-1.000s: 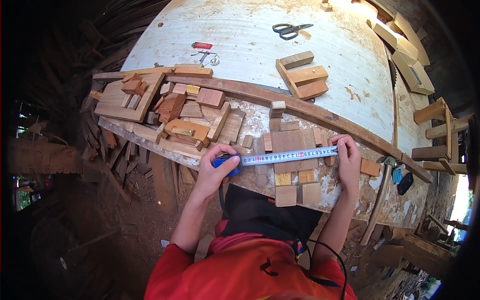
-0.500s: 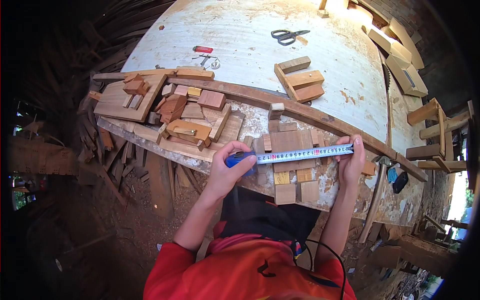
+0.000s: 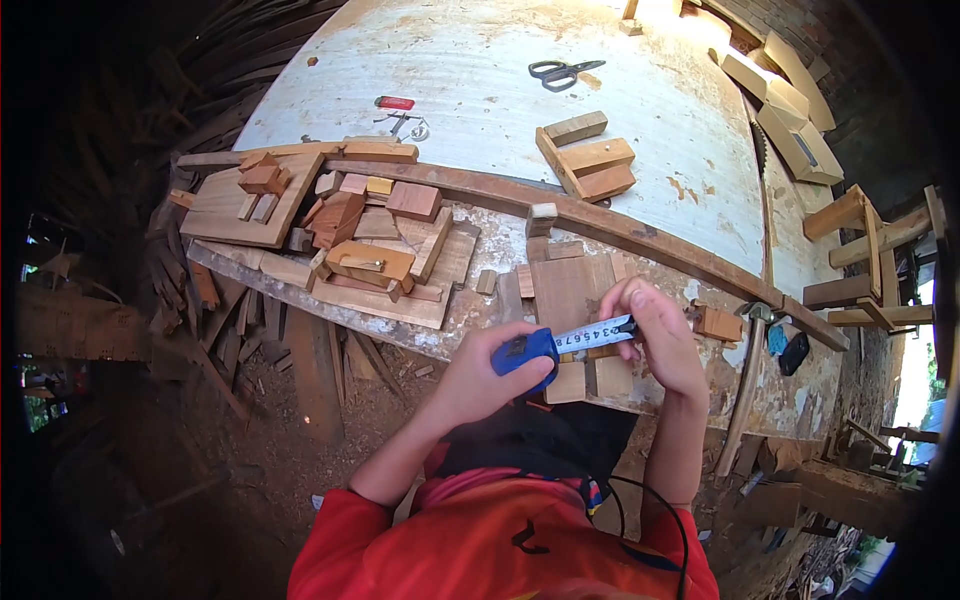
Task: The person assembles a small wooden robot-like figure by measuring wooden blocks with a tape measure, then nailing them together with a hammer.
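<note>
Tape measure (image 3: 525, 360) is in my left hand (image 3: 478, 368), fingers wrapped round the blue case, thumb along its near side. Right hand (image 3: 660, 338) has thumb and fingers nearly closed, pinching the blade (image 3: 590, 337) at or right by its free end. Can't tell if they're on the hook itself

Just changed: far less blade out, hands much closer together, so it no longer spans the blocks side to side. Only a short run left between the hands, numbers facing up, held over the near part of the layout. Can't tell if the blade touches wood

Under and around it: wide flat board (image 3: 560, 290) on the table (image 3: 660, 100), partly hidden by the right hand, two square-ended blocks (image 3: 567, 384) (image 3: 612, 378) by the near edge. Small orange block (image 3: 718, 323) sits just right of the right hand, claw hammer (image 3: 742, 395) beyond it, handle hanging past the near edge

Long beam (image 3: 640, 228) runs behind the layout. Past it: three-armed wooden piece (image 3: 590, 158), black-handled scissors (image 3: 565, 74), red lighter (image 3: 395, 102). Jumble of offcuts (image 3: 370, 262) well off to the left
</note>
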The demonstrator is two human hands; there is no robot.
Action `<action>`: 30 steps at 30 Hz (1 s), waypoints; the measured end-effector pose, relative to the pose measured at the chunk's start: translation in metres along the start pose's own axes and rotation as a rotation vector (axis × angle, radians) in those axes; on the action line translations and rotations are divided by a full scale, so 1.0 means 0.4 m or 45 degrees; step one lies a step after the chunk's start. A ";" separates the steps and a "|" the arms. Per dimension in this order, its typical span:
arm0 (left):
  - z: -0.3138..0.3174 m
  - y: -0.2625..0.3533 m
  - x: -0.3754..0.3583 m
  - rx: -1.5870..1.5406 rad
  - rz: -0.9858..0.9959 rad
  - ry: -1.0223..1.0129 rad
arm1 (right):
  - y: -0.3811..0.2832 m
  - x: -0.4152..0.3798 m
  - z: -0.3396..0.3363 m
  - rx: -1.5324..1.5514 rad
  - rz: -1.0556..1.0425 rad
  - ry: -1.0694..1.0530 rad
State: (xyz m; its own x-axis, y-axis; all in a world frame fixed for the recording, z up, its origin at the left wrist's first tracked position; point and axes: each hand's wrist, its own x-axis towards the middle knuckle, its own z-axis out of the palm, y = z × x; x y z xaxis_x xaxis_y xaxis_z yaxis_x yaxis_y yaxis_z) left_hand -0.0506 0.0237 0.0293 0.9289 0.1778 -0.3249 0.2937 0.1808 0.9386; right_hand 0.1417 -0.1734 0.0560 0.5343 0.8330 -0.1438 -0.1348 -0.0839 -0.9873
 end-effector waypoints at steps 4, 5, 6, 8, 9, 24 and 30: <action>0.008 -0.011 -0.008 0.155 0.177 -0.031 | -0.003 -0.005 0.002 -0.067 0.106 -0.159; 0.019 -0.012 -0.010 0.146 0.243 -0.014 | -0.005 -0.005 0.009 -0.048 0.115 -0.192; 0.031 -0.015 -0.011 0.136 0.308 0.002 | -0.008 -0.007 0.019 -0.029 0.125 -0.225; 0.054 -0.049 -0.006 0.026 0.348 0.088 | -0.007 -0.013 0.053 -0.152 0.037 -0.177; 0.065 -0.067 -0.002 -0.028 0.367 0.131 | 0.014 -0.013 0.069 -0.280 -0.066 -0.090; 0.133 -0.028 -0.020 -0.397 0.303 -0.094 | 0.058 -0.114 0.146 -0.447 -0.290 0.191; 0.109 -0.042 0.001 0.042 0.415 -0.054 | 0.045 -0.121 0.088 -0.981 -0.516 0.060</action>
State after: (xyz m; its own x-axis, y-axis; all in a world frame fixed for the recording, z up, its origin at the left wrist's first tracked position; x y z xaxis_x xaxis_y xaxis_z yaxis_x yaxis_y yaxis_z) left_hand -0.0452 -0.0215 0.0185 0.9836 0.1804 -0.0021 -0.0144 0.0896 0.9959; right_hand 0.0839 -0.1959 0.0478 0.4550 0.8569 0.2423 0.6661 -0.1468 -0.7313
